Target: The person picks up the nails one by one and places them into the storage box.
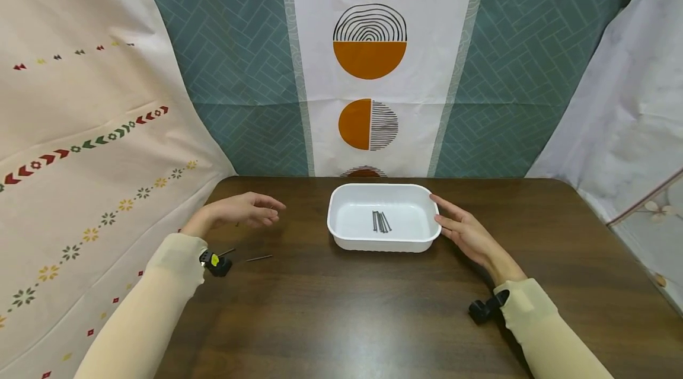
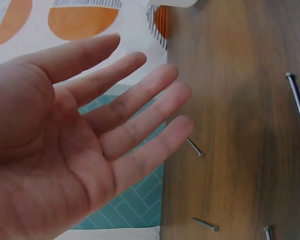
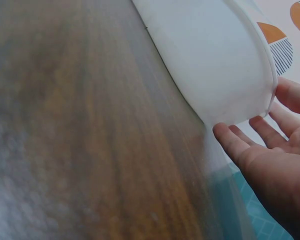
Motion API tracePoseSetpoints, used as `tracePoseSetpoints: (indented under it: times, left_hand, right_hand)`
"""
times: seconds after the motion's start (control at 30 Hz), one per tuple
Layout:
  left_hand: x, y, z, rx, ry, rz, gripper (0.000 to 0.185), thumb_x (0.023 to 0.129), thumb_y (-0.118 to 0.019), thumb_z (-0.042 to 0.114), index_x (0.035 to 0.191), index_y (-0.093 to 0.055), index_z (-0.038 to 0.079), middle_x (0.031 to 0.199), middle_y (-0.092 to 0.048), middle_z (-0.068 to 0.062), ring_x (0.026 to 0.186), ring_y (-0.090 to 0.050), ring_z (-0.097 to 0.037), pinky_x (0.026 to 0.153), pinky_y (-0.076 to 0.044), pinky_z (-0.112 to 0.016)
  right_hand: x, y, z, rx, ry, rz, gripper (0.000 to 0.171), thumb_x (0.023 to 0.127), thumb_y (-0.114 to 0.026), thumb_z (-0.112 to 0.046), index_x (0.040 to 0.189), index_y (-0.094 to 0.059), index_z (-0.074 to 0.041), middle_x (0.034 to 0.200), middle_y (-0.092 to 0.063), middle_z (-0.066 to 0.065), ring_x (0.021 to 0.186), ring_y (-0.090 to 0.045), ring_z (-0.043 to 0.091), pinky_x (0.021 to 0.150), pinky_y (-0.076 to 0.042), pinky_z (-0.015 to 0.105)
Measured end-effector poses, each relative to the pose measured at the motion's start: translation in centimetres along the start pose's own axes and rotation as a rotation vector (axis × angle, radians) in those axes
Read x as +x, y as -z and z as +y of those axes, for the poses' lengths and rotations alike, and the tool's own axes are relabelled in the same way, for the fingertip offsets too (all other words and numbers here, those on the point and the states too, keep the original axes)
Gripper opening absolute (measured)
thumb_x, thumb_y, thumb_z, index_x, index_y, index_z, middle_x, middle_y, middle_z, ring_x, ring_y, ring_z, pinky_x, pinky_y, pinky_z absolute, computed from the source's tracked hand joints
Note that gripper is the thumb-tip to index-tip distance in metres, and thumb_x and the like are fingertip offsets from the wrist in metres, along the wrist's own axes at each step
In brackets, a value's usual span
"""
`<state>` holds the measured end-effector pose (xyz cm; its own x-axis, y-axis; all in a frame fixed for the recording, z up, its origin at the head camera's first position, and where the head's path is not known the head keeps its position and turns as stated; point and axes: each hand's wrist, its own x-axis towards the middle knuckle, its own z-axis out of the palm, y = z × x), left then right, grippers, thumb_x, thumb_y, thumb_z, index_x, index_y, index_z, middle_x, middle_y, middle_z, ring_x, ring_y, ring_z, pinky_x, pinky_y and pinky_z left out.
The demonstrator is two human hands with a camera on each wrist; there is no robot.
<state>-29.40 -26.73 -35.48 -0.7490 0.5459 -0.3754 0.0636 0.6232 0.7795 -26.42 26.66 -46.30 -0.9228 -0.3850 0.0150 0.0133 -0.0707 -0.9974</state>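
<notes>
Head view shows us a dark wooden surface (image 1: 373, 308) with patterned cloths (image 1: 368, 70) hung behind it. On it stands a white tray (image 1: 341, 236) holding a small bundle of nails (image 1: 381, 222). Our right hand (image 1: 466, 233) lies flat against the tray's right end, fingers (image 3: 230, 142) straight and relaxed, touching the wall without curling round it. Our left hand (image 1: 240, 211) hovers well left of the tray, fingers (image 2: 140, 100) spread and holding nothing. A few loose nails (image 1: 259, 258) lie on the surface near that hand; the left wrist view shows at least three. We judge the gathering partly done: several nails are in the tray, and these few are left.
</notes>
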Motion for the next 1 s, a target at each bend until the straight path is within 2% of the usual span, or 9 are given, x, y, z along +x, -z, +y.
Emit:
tracePoseSetpoints:
  times: [0.17, 0.3, 0.53, 0.7, 0.87, 1.0]
  left_hand:
    - [-0.5, -0.1, -0.3, 0.016, 0.031, -0.026, 0.049, 0.108, -0.059, 0.025, 0.151, -0.052, 0.003, 0.145, -0.056, -0.028, 0.133, -0.054, -0.045, 0.109, -0.045, -0.057]
    - [-0.8, -0.4, -0.4, 0.030, 0.038, -0.054, 0.051, 0.107, -0.060, 0.023, 0.150, -0.051, -0.003, 0.141, -0.059, -0.028, 0.127, -0.058, -0.043, 0.106, -0.048, -0.057]
    - [-1.5, -1.2, -1.5, 0.014, 0.050, -0.156, 0.048, 0.103, -0.061, 0.012, 0.145, -0.051, -0.010, 0.134, -0.063, -0.026, 0.113, -0.062, -0.032, 0.103, -0.049, -0.056]
    - [-1.7, -1.8, -1.9, 0.022, 0.056, -0.164, 0.047, 0.101, -0.063, 0.010, 0.143, -0.053, -0.010, 0.128, -0.066, -0.023, 0.117, -0.062, -0.033, 0.104, -0.048, -0.058]
    - [-1.7, -2.2, -2.4, 0.067, 0.061, -0.179, 0.045, 0.098, -0.064, 0.009, 0.140, -0.057, -0.008, 0.114, -0.070, -0.015, 0.107, -0.065, -0.023, 0.101, -0.050, -0.054]
    - [-1.5, -2.5, -2.7, 0.083, 0.067, -0.192, 0.044, 0.096, -0.064, 0.005, 0.138, -0.058, -0.009, 0.111, -0.071, -0.013, 0.099, -0.065, -0.018, 0.096, -0.052, -0.047]
  right_hand:
    - [0.1, 0.0, -0.1, -0.005, -0.002, 0.002, 0.065, 0.110, -0.051, -0.014, 0.166, -0.020, -0.007, 0.174, -0.007, 0.013, 0.152, -0.026, 0.028, 0.108, -0.043, 0.021]
    - [0.0, -0.1, -0.2, -0.010, -0.002, 0.005, 0.065, 0.110, -0.052, -0.014, 0.166, -0.020, -0.007, 0.174, -0.007, 0.013, 0.152, -0.025, 0.030, 0.108, -0.043, 0.021]
    - [0.0, -0.1, -0.2, -0.010, -0.004, 0.002, 0.065, 0.110, -0.052, -0.015, 0.166, -0.020, -0.007, 0.174, -0.007, 0.014, 0.153, -0.022, 0.033, 0.107, -0.043, 0.020]
    - [0.1, -0.1, -0.2, -0.010, 0.000, 0.003, 0.065, 0.110, -0.052, -0.015, 0.166, -0.020, -0.006, 0.174, -0.007, 0.014, 0.152, -0.026, 0.031, 0.107, -0.044, 0.020]
    - [0.0, -0.1, -0.2, -0.014, -0.006, 0.004, 0.066, 0.110, -0.052, -0.016, 0.166, -0.020, -0.007, 0.174, -0.006, 0.014, 0.153, -0.025, 0.032, 0.107, -0.044, 0.020]
    - [-0.1, -0.1, -0.2, -0.016, -0.006, 0.003, 0.066, 0.110, -0.052, -0.016, 0.166, -0.020, -0.007, 0.174, -0.006, 0.014, 0.153, -0.025, 0.032, 0.108, -0.043, 0.021]
